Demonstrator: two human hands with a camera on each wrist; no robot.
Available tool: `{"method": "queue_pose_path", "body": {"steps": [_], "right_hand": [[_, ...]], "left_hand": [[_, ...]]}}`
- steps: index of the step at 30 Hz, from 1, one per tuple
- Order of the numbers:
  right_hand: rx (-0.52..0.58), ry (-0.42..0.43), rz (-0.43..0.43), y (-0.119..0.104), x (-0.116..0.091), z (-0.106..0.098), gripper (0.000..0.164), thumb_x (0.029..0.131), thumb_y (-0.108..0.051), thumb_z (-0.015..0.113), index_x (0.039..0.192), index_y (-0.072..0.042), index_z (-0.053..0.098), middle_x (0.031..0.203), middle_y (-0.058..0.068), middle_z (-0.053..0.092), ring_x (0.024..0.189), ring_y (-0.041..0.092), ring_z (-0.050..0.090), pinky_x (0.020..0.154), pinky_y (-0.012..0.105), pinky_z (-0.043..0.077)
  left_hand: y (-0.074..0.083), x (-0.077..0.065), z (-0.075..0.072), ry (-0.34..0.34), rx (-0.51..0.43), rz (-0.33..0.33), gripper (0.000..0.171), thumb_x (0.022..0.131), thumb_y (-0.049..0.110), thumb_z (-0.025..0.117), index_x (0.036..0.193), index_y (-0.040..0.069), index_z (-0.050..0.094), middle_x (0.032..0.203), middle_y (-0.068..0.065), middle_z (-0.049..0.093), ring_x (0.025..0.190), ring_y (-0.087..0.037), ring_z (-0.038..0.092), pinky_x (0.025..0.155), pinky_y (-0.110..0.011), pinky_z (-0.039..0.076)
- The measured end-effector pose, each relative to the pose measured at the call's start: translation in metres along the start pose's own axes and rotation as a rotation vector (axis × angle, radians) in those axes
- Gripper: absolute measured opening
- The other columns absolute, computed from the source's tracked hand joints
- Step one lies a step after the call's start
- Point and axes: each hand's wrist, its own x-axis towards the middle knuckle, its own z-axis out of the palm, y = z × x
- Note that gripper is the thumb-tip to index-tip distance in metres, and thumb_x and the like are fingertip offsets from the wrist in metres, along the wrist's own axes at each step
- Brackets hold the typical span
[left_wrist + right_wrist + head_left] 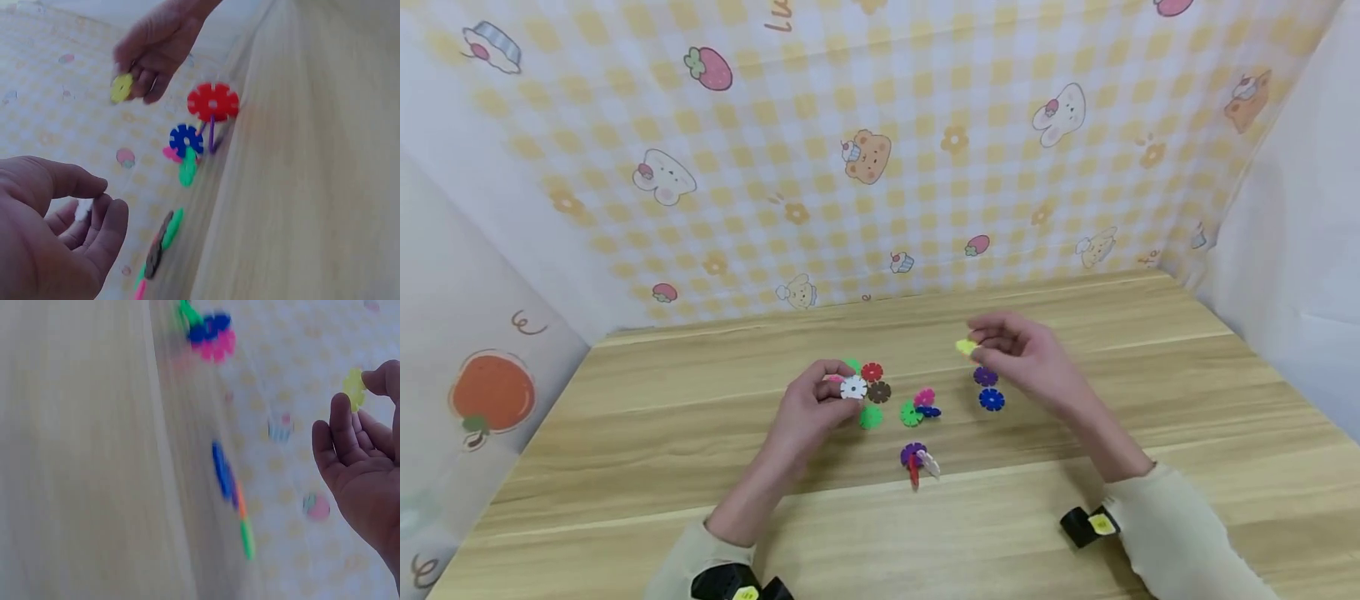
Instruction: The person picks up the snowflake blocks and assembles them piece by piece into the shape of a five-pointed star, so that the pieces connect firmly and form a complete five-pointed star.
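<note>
My left hand (pixel 811 407) pinches a white notched plastic building disc (pixel 853 387) above the left group of loose discs. Between the thumb and fingers of my right hand (pixel 1022 354) is a yellow notched disc (pixel 966 347), raised over the right group. In the right wrist view this yellow disc (pixel 354 389) stands on edge at the fingertips. Below the left hand lie a red disc (pixel 872 372), a brown disc (pixel 879 392) and a green disc (pixel 871 417). A purple disc (pixel 985 377) and a blue disc (pixel 992 400) lie below the right hand.
Between the hands sits a joined cluster with a green disc (pixel 912 413), a pink one and a dark blue one. Nearer me is another cluster of a purple disc (pixel 913 454), red and pale pink. A patterned cloth (pixel 917 192) rises behind the wooden table (pixel 1000 533).
</note>
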Motion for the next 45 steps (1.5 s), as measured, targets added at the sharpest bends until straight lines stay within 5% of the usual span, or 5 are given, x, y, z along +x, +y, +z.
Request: {"method": "queue_pose_path", "body": {"steps": [6,12,27,34,45], "right_hand": [[0.063,-0.16,-0.082,-0.021,-0.007,0.04,0.038,0.093,0.0,0.068,0.13,0.002,0.062,0.117,0.016,0.069,0.101,0.019,0.068,0.085,0.027,0.059],[0.077,-0.195,-0.096,-0.024,-0.014,0.058,0.037,0.09,0.001,0.069,0.127,0.001,0.064,0.116,0.013,0.071,0.101,0.021,0.069,0.088,0.031,0.059],[0.308,-0.165,-0.008,-0.018,-0.015,0.062,0.037,0.096,0.0,0.065,0.132,0.005,0.06,0.129,0.029,0.064,0.105,0.014,0.072,0.086,0.034,0.061],[0.366,-0.182,0.003,-0.016,-0.015,0.065,0.039,0.098,-0.005,0.067,0.133,0.008,0.058,0.127,0.019,0.069,0.105,0.017,0.072,0.086,0.032,0.061],[0.309,-0.199,0.009,-0.018,-0.015,0.061,0.03,0.099,-0.013,0.068,0.128,-0.004,0.067,0.125,0.012,0.071,0.105,0.022,0.071,0.089,0.038,0.06]], "left_hand": [[0.013,-0.012,0.014,-0.126,-0.128,0.044,0.041,0.087,-0.007,0.07,0.125,0.003,0.059,0.094,-0.007,0.069,0.085,-0.017,0.065,0.08,-0.029,0.059],[0.017,-0.019,0.023,-0.151,-0.145,0.076,0.042,0.086,-0.009,0.07,0.126,0.002,0.061,0.094,-0.006,0.069,0.086,-0.017,0.067,0.083,-0.03,0.059],[0.015,-0.02,0.026,-0.104,-0.097,0.179,0.039,0.086,-0.011,0.069,0.121,0.005,0.064,0.098,-0.014,0.067,0.085,-0.019,0.068,0.08,-0.028,0.06],[0.016,-0.022,0.027,-0.082,-0.092,0.226,0.036,0.088,-0.011,0.069,0.12,0.002,0.063,0.098,-0.016,0.069,0.084,-0.017,0.068,0.08,-0.026,0.06],[0.014,-0.023,0.022,-0.118,-0.102,0.252,0.035,0.093,-0.003,0.069,0.127,0.004,0.069,0.106,-0.015,0.073,0.091,-0.016,0.072,0.083,-0.029,0.061]]}}
